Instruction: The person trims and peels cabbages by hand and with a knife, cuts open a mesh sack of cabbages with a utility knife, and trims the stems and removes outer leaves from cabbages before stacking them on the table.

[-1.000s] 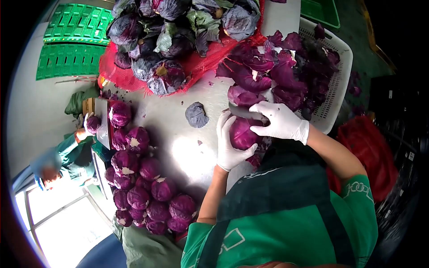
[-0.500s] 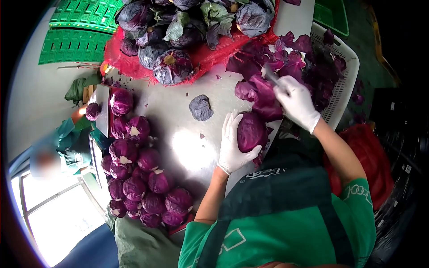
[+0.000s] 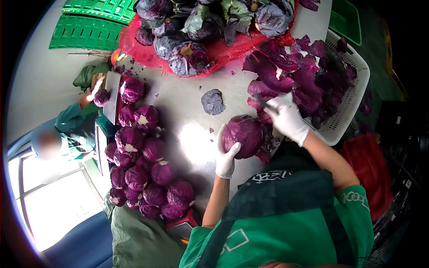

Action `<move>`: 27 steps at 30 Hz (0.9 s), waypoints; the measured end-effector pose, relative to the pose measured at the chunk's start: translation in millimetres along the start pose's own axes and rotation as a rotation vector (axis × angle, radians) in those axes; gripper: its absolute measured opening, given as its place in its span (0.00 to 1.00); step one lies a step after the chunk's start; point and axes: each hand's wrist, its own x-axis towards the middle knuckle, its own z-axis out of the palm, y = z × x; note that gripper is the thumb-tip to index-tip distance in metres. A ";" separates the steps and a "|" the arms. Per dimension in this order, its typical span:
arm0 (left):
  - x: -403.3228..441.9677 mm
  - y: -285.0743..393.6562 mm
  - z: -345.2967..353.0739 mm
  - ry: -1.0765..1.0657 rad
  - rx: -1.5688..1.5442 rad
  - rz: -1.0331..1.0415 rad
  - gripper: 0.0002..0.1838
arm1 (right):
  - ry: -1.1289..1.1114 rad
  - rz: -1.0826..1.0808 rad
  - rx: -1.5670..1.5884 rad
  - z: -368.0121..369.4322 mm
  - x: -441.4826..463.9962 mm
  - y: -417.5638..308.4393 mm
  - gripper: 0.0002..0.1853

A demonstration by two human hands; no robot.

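My left hand, in a white glove, is wrapped round the near left side of a red cabbage at the front edge of the metal table. The cabbage's outside is smooth and deep purple. In my gloved right hand is a knife, its dark blade pointing left, just above and right of the cabbage. Loose purple cabbage leaves lie beyond this hand. A single greyish leaf rests flat on the table to the left.
Several untrimmed cabbages lie on red netting at the back. Trimmed cabbages are grouped at the left. A white basket with leaves stands at the right. A co-worker's hand is near a small cabbage at far left.
My right hand with the knife has come back from the leaves toward the cabbage. My left hand has turned the cabbage, which now shows a different side. The whole view has shifted slightly.
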 end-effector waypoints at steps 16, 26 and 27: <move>38.9 28.2 32.6 -0.253 0.895 0.728 0.53 | -0.214 0.083 0.253 -22.2 8.3 -15.5 0.27; 36.6 29.1 33.8 -0.358 1.064 0.872 0.54 | -0.314 0.286 0.205 -27.7 2.1 -13.4 0.22; 37.5 29.6 32.5 -0.384 0.954 0.846 0.56 | -0.321 0.287 0.205 -29.7 1.4 -16.1 0.22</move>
